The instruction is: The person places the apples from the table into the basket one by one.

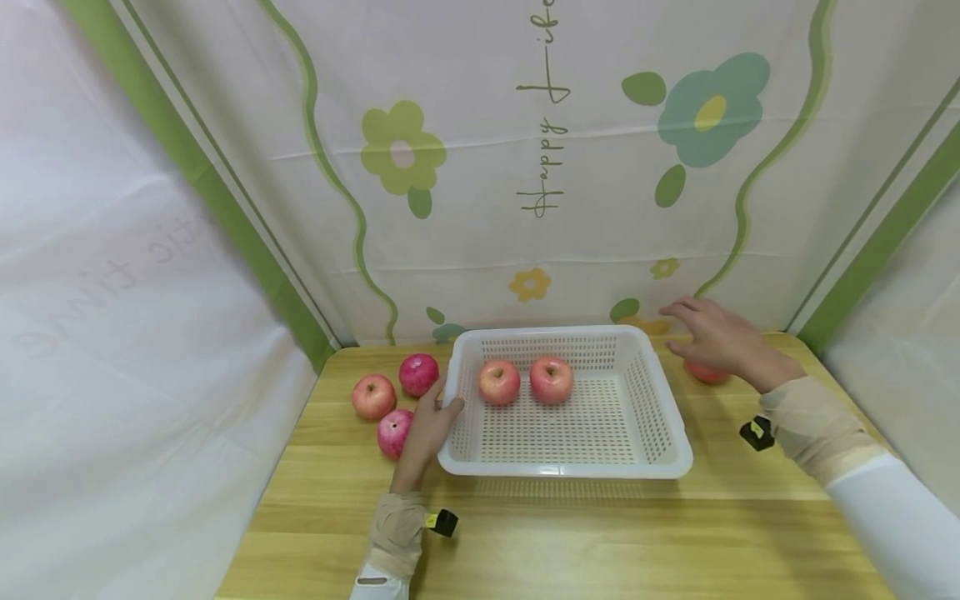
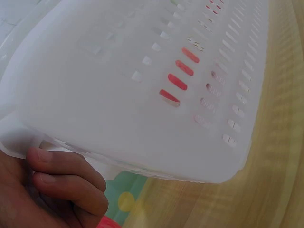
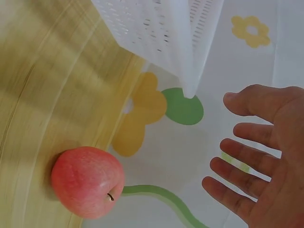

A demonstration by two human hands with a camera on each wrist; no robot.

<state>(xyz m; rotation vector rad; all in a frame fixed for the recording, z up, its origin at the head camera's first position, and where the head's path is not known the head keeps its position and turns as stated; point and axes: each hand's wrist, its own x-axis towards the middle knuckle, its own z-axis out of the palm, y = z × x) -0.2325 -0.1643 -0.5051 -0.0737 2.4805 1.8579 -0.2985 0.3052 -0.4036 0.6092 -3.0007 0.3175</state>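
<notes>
In the head view, my left hand [image 1: 429, 432] grips the left rim of a white plastic basket [image 1: 562, 472]; the left wrist view has its fingers [image 2: 71, 185] curled under that rim. Two red-yellow apples, a left one [image 1: 498, 383] and a right one [image 1: 551, 381], sit inside toward the back left. Right of the basket, my right hand [image 1: 716, 340] is over another apple [image 1: 707, 375], partly covering it in the head view. From the right wrist, its fingers are spread and hold nothing, apart from that apple [image 3: 86, 183], which rests on the wood.
Left of the basket lie a pale red apple [image 1: 373, 397] and two magenta round fruits, one behind [image 1: 418, 374] and one nearer [image 1: 393, 434]. All stand on a wooden table [image 1: 555, 542]. Printed cloth [image 1: 480, 233] hangs behind, with more cloth on both sides.
</notes>
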